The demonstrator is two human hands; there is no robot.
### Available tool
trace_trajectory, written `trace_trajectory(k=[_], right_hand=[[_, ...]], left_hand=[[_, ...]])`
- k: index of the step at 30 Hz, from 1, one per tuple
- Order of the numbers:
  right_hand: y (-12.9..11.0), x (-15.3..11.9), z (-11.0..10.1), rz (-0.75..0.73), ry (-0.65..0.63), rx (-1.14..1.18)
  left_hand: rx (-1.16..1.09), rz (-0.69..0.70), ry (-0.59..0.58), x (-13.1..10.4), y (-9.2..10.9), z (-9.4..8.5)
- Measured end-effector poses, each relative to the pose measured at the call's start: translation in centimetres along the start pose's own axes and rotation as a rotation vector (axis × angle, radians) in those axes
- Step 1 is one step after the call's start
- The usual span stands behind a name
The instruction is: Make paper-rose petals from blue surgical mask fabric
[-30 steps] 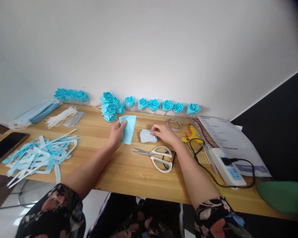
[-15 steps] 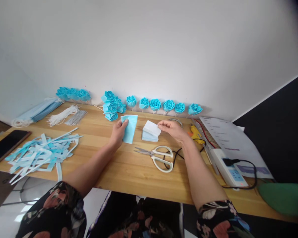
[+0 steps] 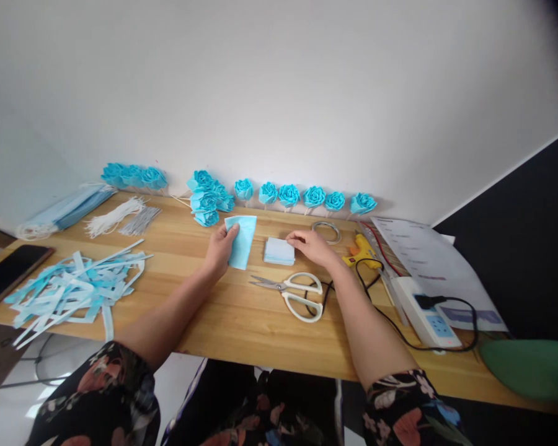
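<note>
A light blue rectangular sheet (image 3: 242, 243) stands tilted in my left hand (image 3: 219, 249), pinched between thumb and fingers. To its right, a small stack of pale squares (image 3: 279, 251) lies on the wooden table (image 3: 242, 316). My right hand (image 3: 310, 244) is closed at the stack's upper right corner, its fingertips on the top piece; whether they grip one piece or several is too small to tell. White-handled scissors (image 3: 302, 294) rest just below the stack with their blades pointing left and slightly parted.
Blue flowers (image 3: 289, 196) line the wall. At left lie cut strips (image 3: 81, 288), white cords (image 3: 114, 215), grey strips (image 3: 141, 220), masks (image 3: 69, 207) and a phone (image 3: 12, 272). A wire coil (image 3: 326, 232), yellow glue gun (image 3: 363, 249), power strip (image 3: 428, 316) and papers (image 3: 432, 266) are right.
My right hand has moved slightly left and down, and the white piece it held up now lies flat on the stack. My left hand keeps its blue sheet.
</note>
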State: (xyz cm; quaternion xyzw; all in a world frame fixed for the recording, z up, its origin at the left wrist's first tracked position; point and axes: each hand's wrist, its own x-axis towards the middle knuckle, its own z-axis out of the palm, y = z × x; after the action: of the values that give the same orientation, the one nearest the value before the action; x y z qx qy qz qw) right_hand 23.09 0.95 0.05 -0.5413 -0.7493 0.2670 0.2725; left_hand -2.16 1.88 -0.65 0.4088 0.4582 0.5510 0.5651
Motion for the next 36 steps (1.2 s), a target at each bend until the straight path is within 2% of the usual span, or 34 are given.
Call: trace_trajectory(k=[7, 11, 14, 16, 19, 23, 29, 36], right_hand=[[0.3, 0.0, 0.3, -0.007, 0.006, -0.080], [0.0, 0.0, -0.1, -0.039, 0.155, -0.127], [-1.5, -0.1, -0.3, -0.038, 0.274, -0.043], [-3.0, -0.2, 0.0, -0.042, 0.252, 0.104], [-5.3, -0.2, 1.2, -0.049, 0.132, 0.307], [-7.3, 0.0, 2.7, -0.066, 0.063, 0.338], [-7.9, -0.3, 3.2, 0.042, 0.257, 0.361], [-8.2, -1.1, 3.0, 0.007, 0.333, 0.328]], left_hand=[[-0.007, 0.006, -0.012, -0.1, 0.2, 0.1], [-0.007, 0.008, -0.016, -0.1, 0.2, 0.1], [0.001, 0.006, -0.014, -0.2, 0.0, 0.2], [0.026, 0.011, -0.021, -0.3, -0.2, 0.3], [0.110, 0.069, -0.045, -0.7, -0.4, 0.6], [0.192, 0.147, -0.114, -1.5, -0.4, 1.2], [0.226, 0.216, -0.179, -2.5, 0.0, 1.7], [0.092, 0.113, -0.326, -2.6, -0.1, 1.7]])
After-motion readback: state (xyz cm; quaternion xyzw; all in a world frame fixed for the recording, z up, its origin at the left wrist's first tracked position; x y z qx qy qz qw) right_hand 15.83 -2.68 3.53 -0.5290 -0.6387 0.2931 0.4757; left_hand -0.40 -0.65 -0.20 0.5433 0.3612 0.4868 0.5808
